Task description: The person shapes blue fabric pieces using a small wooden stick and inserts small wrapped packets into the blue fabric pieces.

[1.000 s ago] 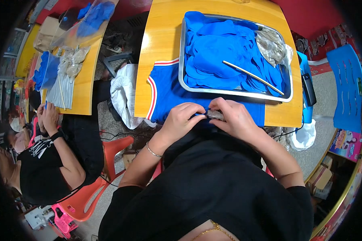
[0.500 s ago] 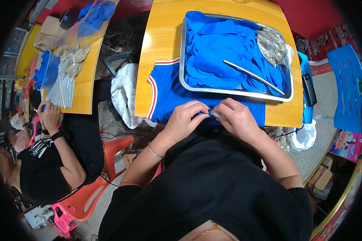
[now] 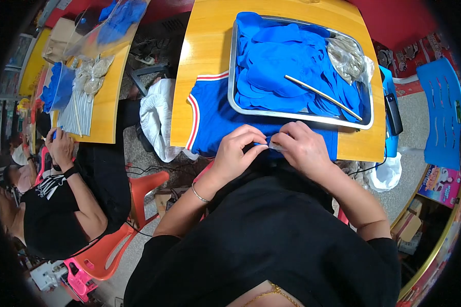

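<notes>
My left hand (image 3: 241, 149) is closed, thumb and forefinger pinching a small blue piece (image 3: 268, 140), mostly hidden by the fingers. Facing it, my right hand (image 3: 303, 149) is closed too, with a small whitish, see-through piece (image 3: 277, 147) showing under its fingertips. Both hands meet over the near edge of a blue sleeveless jersey (image 3: 210, 110) with red-and-white trim, spread on the table. Just beyond them stands a metal tray (image 3: 302, 118) heaped with flat blue fabric pieces (image 3: 271, 74). A thin stick (image 3: 322, 96) lies across the heap.
A clear plastic bag (image 3: 345, 60) with brownish contents lies in the tray's right end. The wooden table (image 3: 202, 41) has a blue plastic chair (image 3: 440, 107) to its right. At a second table (image 3: 106, 110) on the left, another person (image 3: 61, 215) sits working.
My hands stay together at nearly the same spot, with small finger shifts. The right hand has lifted slightly. The tray and jersey have not moved.
</notes>
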`<state>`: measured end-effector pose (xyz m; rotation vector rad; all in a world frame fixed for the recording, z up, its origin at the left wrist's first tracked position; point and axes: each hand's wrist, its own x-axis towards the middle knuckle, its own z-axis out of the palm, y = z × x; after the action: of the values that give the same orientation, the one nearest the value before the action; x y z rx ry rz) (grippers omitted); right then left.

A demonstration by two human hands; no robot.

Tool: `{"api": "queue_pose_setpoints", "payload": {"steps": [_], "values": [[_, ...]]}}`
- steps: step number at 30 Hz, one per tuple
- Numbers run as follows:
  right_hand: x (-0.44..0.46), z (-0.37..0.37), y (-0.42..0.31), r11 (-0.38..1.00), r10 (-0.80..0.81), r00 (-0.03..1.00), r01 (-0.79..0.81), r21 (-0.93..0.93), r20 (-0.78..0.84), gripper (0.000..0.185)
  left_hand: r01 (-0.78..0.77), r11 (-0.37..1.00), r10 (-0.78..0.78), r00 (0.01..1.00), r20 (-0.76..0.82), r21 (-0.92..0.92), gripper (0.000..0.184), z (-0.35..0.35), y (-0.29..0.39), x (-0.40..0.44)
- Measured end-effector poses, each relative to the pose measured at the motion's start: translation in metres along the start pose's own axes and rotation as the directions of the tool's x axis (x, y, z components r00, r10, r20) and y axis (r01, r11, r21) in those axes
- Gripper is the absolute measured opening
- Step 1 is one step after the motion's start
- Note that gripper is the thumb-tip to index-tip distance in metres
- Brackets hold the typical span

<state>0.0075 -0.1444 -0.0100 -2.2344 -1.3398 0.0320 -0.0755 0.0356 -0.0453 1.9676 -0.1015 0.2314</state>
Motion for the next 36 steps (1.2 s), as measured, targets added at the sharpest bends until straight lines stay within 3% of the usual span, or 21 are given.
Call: {"api": "queue_pose_setpoints", "payload": {"steps": [3, 8, 11, 14, 17, 20, 21, 23, 26, 30, 33, 36], "values": [[-0.006, 0.008, 0.005, 0.989, -0.029, 0.997, 0.038, 0.142, -0.066, 0.017, 0.054, 0.995, -0.054, 0.999, -0.003, -0.087, 0.009, 0.001, 0.001, 0.000], [-0.005, 0.007, 0.005, 0.995, -0.041, 0.999, 0.042, 0.087, -0.006, 0.014, 0.151, 0.951, -0.153, 0.988, 0.017, -0.269, 0.009, 0.007, 0.000, -0.003], [0.001, 0.002, 0.002, 0.997, -0.055, 0.997, 0.052, 0.054, 0.052, 0.011, 0.152, 0.954, -0.156, 0.988, 0.005, -0.257, 0.008, 0.009, 0.004, -0.002], [0.003, 0.000, 0.002, 0.998, -0.019, 0.997, 0.015, 0.053, 0.078, 0.011, 0.004, 0.995, -0.002, 1.000, 0.021, -0.100, 0.007, 0.007, -0.005, -0.003], [0.010, -0.009, -0.003, 1.000, 0.022, 0.993, -0.019, -0.021, 0.114, 0.009, 0.119, 0.963, -0.116, 0.993, 0.026, -0.242, 0.006, 0.009, 0.003, 0.001], [0.014, -0.011, -0.004, 0.993, 0.052, 0.992, -0.040, -0.107, 0.112, 0.009, 0.151, 0.844, -0.180, 0.984, -0.005, -0.515, 0.005, 0.026, -0.011, 0.000], [0.014, -0.012, -0.002, 0.990, 0.062, 0.993, -0.048, -0.135, 0.103, 0.009, 0.192, 0.891, -0.202, 0.979, 0.019, -0.411, 0.005, 0.024, -0.007, 0.002], [0.010, -0.014, 0.005, 0.996, 0.078, 0.993, -0.082, 0.034, 0.092, 0.012, 0.263, 0.947, -0.258, 0.965, 0.049, -0.183, 0.006, 0.016, 0.003, 0.004], [0.000, -0.016, 0.009, 0.972, 0.129, 0.990, -0.139, 0.192, 0.064, 0.021, 0.052, 0.998, -0.050, 0.997, -0.062, 0.037, 0.008, 0.012, -0.001, 0.003], [-0.012, -0.005, 0.015, 0.966, 0.113, 0.993, -0.100, 0.238, -0.041, 0.022, 0.030, 0.997, -0.029, 0.999, -0.018, 0.069, 0.010, 0.008, 0.004, 0.004], [-0.014, 0.003, 0.020, 0.978, 0.052, 0.990, -0.024, 0.206, -0.133, 0.015, -0.034, 0.997, 0.035, 0.999, -0.016, 0.064, 0.010, 0.011, 0.005, 0.008], [-0.012, 0.003, 0.012, 0.995, 0.002, 0.993, 0.010, 0.103, -0.122, 0.010, -0.041, 0.999, 0.041, 0.999, 0.020, 0.004, 0.010, 0.014, 0.001, 0.006]]}}
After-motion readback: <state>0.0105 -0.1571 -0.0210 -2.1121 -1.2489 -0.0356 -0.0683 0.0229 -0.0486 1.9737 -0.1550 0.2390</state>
